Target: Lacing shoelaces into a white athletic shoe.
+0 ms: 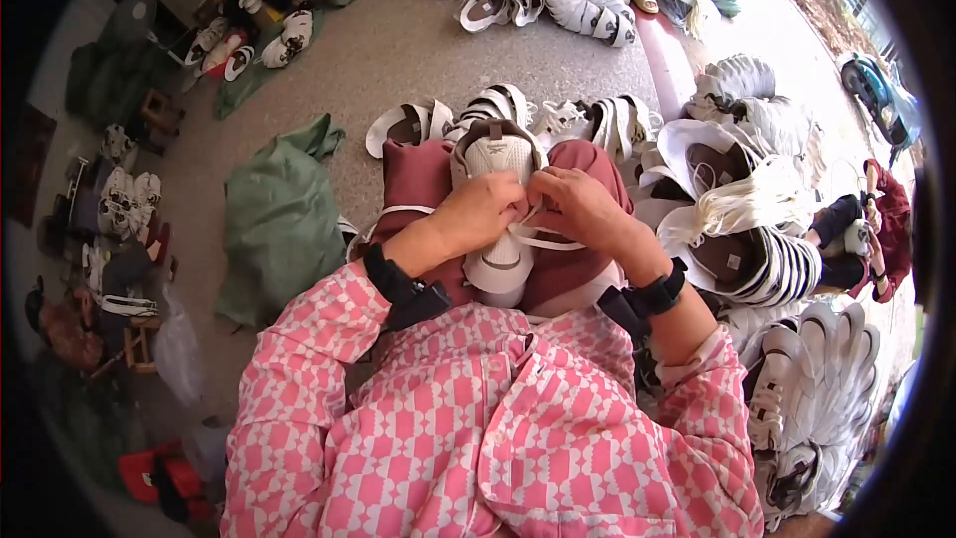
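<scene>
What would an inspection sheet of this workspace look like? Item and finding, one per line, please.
Surface: grey floor; the work sits between maroon-covered thighs.
Work items: one off-white shoe with a white lace at its front.
Clutter: green bag at left; stacked shoe uppers and a bundle of white laces at right; a row of more uppers beyond the knees.
Hands: left hand and right hand meet over the shoe at the lace; exact grip partly hidden.
Cables: nothing seen.
Surroundings: another person in red at far right; others toward the left edge.
</scene>
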Demonstrator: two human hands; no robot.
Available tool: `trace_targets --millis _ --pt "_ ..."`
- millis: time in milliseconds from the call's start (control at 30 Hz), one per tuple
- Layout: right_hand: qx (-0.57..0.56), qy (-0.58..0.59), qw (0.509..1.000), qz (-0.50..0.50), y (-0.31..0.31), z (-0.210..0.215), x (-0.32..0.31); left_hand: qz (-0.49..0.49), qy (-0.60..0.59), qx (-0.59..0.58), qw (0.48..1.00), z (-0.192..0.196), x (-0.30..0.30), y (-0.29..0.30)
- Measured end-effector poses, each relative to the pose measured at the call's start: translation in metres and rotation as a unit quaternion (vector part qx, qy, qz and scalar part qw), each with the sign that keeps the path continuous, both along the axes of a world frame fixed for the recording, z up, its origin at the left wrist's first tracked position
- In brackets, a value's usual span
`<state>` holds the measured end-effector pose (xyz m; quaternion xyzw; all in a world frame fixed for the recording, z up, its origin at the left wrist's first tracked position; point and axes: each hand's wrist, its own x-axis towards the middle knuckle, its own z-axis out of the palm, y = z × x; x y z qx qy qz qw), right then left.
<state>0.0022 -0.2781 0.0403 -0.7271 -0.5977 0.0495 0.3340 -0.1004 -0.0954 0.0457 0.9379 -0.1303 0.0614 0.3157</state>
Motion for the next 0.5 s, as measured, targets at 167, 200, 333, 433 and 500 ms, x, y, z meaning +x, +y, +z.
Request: trace_targets --millis 167,200,333,433,500 --pt "-0.038 0.047 0.998 0.017 0.0 0.012 0.001 0.053 -0.13 0.044 0.989 0.017 -0.008 0.043" --pt "-0.038 0.048 0.998 0.018 -0.001 0.014 0.001 0.136 -0.137 0.009 0.981 0.027 -0.012 0.063" --pt "-0.038 0.072 0.997 0.018 0.002 0.017 -0.001 0.452 -0.215 0.006 0.866 0.055 -0.06 0.215" --pt "-0.027 0.124 0.991 0.029 0.002 0.014 0.003 0.484 -0.292 -0.141 0.813 0.048 -0.106 0.274" --pt "-0.024 0.167 0.985 0.038 -0.001 0.011 0.004 0.504 -0.195 -0.18 0.822 0.039 -0.129 0.266"
